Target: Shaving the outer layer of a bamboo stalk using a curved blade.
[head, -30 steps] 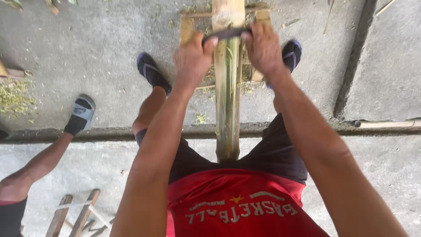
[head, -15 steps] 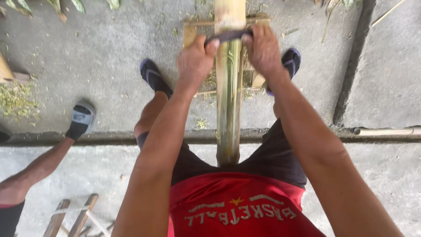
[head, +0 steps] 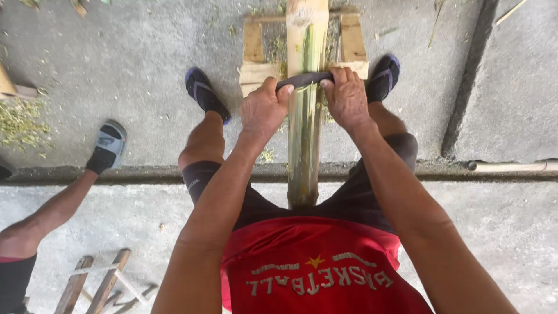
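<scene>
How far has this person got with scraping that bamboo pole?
Done: the far end of the bamboo pole on the wooden frame looks pale and stripped, and green shavings lie on the concrete. In hand: the left hand and right hand each grip an end of a dark curved blade laid across the pole. Left: the greenish stretch toward the body looks unscraped.

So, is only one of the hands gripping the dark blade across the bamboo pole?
No, both the left hand and right hand grip the dark blade.

Concrete floor, wooden frame, green shavings
</scene>
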